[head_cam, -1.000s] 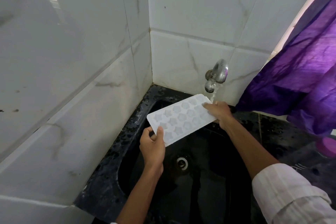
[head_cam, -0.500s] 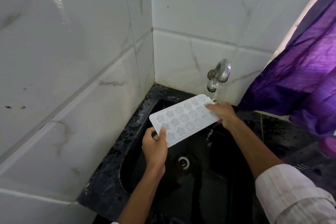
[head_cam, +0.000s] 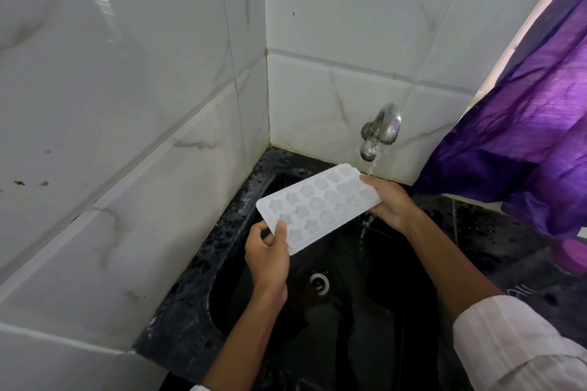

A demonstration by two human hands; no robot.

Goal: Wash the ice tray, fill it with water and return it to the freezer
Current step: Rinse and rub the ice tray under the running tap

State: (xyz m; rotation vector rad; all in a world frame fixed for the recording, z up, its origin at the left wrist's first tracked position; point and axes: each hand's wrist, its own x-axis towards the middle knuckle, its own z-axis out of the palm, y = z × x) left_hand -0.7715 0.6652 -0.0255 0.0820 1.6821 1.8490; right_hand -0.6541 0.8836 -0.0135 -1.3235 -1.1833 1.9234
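— Item one, the task's own thing?

— Ice tray (head_cam: 317, 206): white, oblong, three rows of star-shaped and rounded pockets facing up. It is held in the air over the sink (head_cam: 397, 279), lying slantwise, with its far short end just beside the tap (head_cam: 381, 130) and its near end toward the left wall.

— Who has hold of it?

— Both hands. The left hand (head_cam: 268, 259) is at the near corner, thumb pressed on the top face and fingers curled underneath, so it grips the tray. The right hand (head_cam: 389, 200) is at the far short end, thumb on the upper edge and the other fingers wrapped below, also gripping the tray.

— The tap?

— Metal, set in the back wall, and running. A thin stream of water (head_cam: 372, 167) drops just beside the tray's far corner, close to the right thumb. I cannot tell from here whether it strikes the tray or the hand. A trickle shows again below the right hand, falling into the bowl.

— The sink itself?

— Black and wet, sunk in a black speckled counter (head_cam: 476, 225), with a pale ringed drain (head_cam: 318, 283) below the tray's near end.

— The surroundings?

— White marbled tiles (head_cam: 127, 105) on the left and back walls, meeting in a corner behind the sink. A purple curtain (head_cam: 524, 136) hangs at the right, its lower folds over the counter. There is a pale striped sleeve (head_cam: 514, 346) on the right forearm; the left forearm is bare. A small purple rounded object (head_cam: 571, 255) stands at the far right edge, too blurred to name.
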